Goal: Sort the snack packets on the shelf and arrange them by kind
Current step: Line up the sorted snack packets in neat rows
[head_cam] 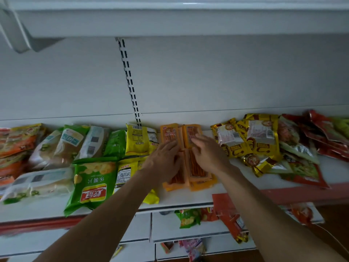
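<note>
Several orange snack packets (196,173) lie in two rows at the middle of the white shelf (188,199). My left hand (164,159) rests flat on the left column of them, fingers straight. My right hand (207,152) lies flat on the right column, fingertips on the far right orange packet (192,132). Left of them are yellow packets (139,140), green chip bags (92,186) and white bags (37,184). To the right lies a heap of gold packets (255,142) and red packets (321,129).
Orange and red bags (15,144) sit at the far left. A red packet (228,216) hangs over the shelf's front edge. Lower shelves hold a green packet (188,218) and other loose packets. An upper shelf (170,17) overhangs. A slotted upright (130,82) runs up the back wall.
</note>
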`<action>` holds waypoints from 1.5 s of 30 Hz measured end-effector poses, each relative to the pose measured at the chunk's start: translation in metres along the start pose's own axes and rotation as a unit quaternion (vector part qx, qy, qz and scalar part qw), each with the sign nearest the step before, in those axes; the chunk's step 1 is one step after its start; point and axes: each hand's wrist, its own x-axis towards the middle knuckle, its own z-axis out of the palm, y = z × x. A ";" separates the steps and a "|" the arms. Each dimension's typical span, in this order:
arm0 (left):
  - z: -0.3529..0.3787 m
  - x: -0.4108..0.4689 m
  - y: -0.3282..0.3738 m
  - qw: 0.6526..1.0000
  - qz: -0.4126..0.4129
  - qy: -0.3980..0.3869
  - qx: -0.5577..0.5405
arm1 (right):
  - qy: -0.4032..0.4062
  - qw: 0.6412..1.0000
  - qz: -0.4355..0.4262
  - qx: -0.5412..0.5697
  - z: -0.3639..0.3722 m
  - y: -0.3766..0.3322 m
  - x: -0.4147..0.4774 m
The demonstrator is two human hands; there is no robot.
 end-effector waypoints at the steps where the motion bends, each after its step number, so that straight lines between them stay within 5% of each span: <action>1: 0.003 0.002 0.001 1.000 -0.004 -0.010 -0.004 | -0.021 1.000 0.009 0.001 0.005 -0.001 0.001; 8: -0.004 0.013 -0.002 0.999 -0.007 -0.022 0.039 | -0.023 0.999 0.049 0.007 -0.006 -0.009 0.005; 13: -0.018 0.027 0.021 0.999 -0.003 0.001 0.039 | 0.022 0.988 0.113 -0.102 -0.037 0.005 0.003; 21: 0.012 0.061 0.106 0.991 0.033 -0.036 -0.124 | 0.102 0.969 0.186 -0.126 -0.101 0.108 -0.029; 29: 0.083 0.105 0.176 0.961 -0.168 -0.008 -0.219 | 0.093 0.978 0.186 -0.016 -0.094 0.202 -0.064; 34: 0.115 0.108 0.192 0.955 -0.200 0.084 -0.203 | 0.241 0.961 0.113 0.071 -0.068 0.215 -0.083; 41: 0.121 0.110 0.222 0.863 -0.245 0.212 -0.387 | 0.290 0.933 0.086 0.196 -0.061 0.229 -0.085; 45: 0.114 0.117 0.219 0.781 -0.317 0.178 -0.508 | 0.307 0.904 0.096 0.280 -0.065 0.230 -0.089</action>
